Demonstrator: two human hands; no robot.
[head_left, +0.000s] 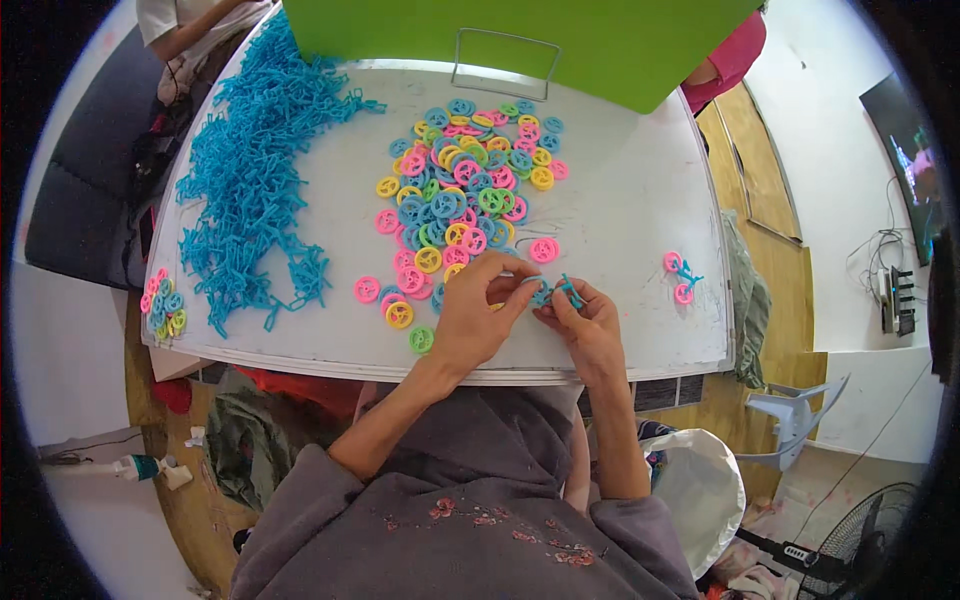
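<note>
Over the table's front edge, my left hand (482, 312) pinches a small blue plastic wheel (541, 293) between thumb and fingertips. My right hand (585, 325) grips a small blue plastic frame piece (570, 291) right beside that wheel. The two parts touch or nearly touch; which, I cannot tell. Behind my hands spreads a pile of pink, yellow, green and blue spoked wheels (445, 205). A green wheel (421, 339) lies left of my left wrist. Farther left is a big heap of blue frame pieces (250, 150).
To the right on the white table (640, 200) sits a blue frame with two pink wheels (683, 292). A small wheel cluster (165, 305) lies at the left edge. A green panel (520, 40) with a metal wire handle (505, 38) stands at the back. Other people sit beyond.
</note>
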